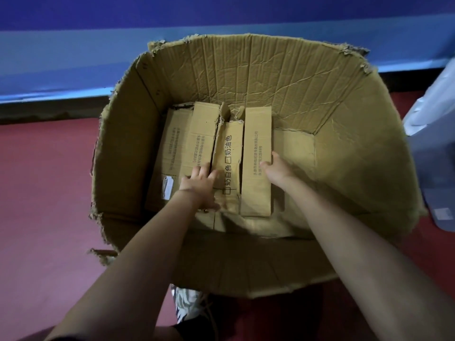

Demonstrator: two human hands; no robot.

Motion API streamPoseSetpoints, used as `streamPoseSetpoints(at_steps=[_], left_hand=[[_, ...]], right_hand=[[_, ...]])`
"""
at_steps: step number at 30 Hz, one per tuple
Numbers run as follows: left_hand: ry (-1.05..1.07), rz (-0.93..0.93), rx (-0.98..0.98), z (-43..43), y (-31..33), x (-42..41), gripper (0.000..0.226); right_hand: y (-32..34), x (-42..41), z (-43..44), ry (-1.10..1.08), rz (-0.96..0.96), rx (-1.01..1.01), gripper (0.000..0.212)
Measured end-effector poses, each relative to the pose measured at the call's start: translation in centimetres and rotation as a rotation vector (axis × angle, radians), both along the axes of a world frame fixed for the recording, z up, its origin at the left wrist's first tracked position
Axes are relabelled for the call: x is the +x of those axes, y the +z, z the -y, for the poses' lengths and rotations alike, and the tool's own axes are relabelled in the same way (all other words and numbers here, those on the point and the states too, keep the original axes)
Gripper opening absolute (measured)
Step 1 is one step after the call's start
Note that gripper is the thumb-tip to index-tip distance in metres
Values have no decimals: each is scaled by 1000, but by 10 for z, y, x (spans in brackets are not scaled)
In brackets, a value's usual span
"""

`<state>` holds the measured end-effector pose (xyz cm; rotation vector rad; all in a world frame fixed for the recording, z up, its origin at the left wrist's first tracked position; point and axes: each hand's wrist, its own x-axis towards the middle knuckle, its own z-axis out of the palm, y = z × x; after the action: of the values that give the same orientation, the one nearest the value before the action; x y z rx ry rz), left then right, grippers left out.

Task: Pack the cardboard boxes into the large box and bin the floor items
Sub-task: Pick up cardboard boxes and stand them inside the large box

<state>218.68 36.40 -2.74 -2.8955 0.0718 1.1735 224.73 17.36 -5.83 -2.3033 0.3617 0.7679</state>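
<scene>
Cardboard boxes [197, 143]: flattened, lying side by side on the bottom of the large box, printed faces up, mostly toward its left side.
Large box [295, 82]: open at the top with a torn, creased rim, standing on the red floor [37, 193] close to the blue wall [73, 57].
My left hand [198, 185]: reaching down inside, palm down, fingers straight and spread over a seam between two pieces, pressing and grasping nothing.
My right hand [274, 168]: on the right edge of a narrow panel [257, 193], thumb on its face; I cannot tell whether my fingers hook the edge or only press.
Nearby: a grey-white thing [433, 143] just right of the large box; my shoe [189, 303] under its near wall.
</scene>
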Motion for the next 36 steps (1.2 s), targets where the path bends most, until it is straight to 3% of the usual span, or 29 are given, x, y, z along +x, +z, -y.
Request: streamPoseSetpoints(at_steps=[3, 8, 16, 20, 27, 36], left_hand=[[174, -2, -277, 5, 67, 10, 75], [218, 19, -406, 18, 194, 2, 44], [148, -18, -400, 24, 417, -55, 31], [120, -17, -388, 26, 511, -95, 28], [45, 42, -414, 15, 605, -158, 23], [-159, -11, -535, -2, 641, -236, 8]], right_hand=[[70, -15, 4, 81, 69, -114, 33], [218, -49, 20, 292, 71, -195, 23], [464, -110, 39, 459, -4, -296, 23], [553, -155, 42, 469, -16, -274, 23], [642, -240, 26, 400, 18, -205, 19], [677, -368, -13, 93, 98, -238, 20]])
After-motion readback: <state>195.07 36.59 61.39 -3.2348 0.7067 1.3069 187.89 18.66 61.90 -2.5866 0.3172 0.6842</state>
